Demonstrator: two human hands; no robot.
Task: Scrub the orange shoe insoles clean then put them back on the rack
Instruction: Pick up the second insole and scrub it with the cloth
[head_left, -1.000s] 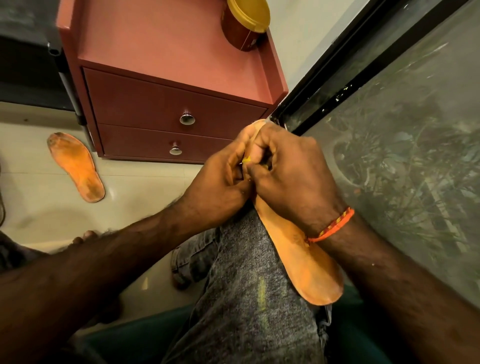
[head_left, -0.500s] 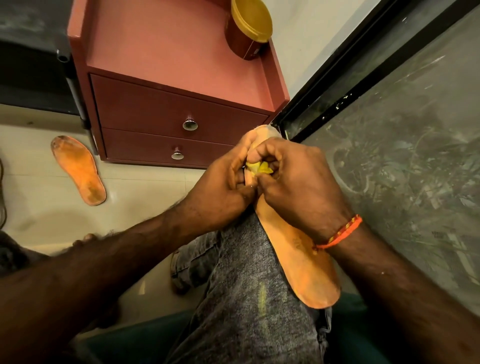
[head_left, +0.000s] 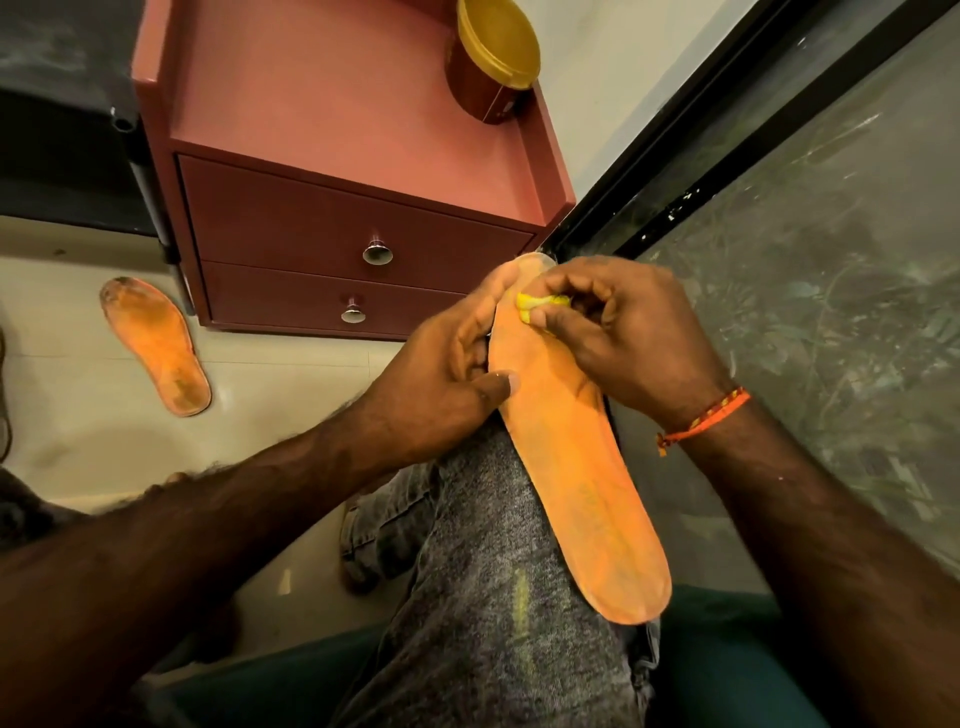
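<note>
An orange insole (head_left: 576, 467) lies lengthwise along my grey-jeaned knee, toe end pointing away from me. My left hand (head_left: 447, 369) grips its left edge near the toe, thumb pressed on the top surface. My right hand (head_left: 613, 332) pinches a small yellow scrub cloth (head_left: 540, 304) and holds it against the toe area of the insole. A second orange insole (head_left: 156, 345), dirty and dark-stained, lies flat on the floor at the left.
A red-brown two-drawer cabinet (head_left: 353, 218) stands straight ahead, with a brown jar with a yellow lid (head_left: 493, 57) on its top. A black-framed glass panel (head_left: 805, 234) runs along my right. Pale tiled floor (head_left: 93, 441) spreads to the left.
My hands have drawn apart over the toe of the insole. The yellow cloth and more of the insole's surface now show, and my left thumb has come down onto the insole.
</note>
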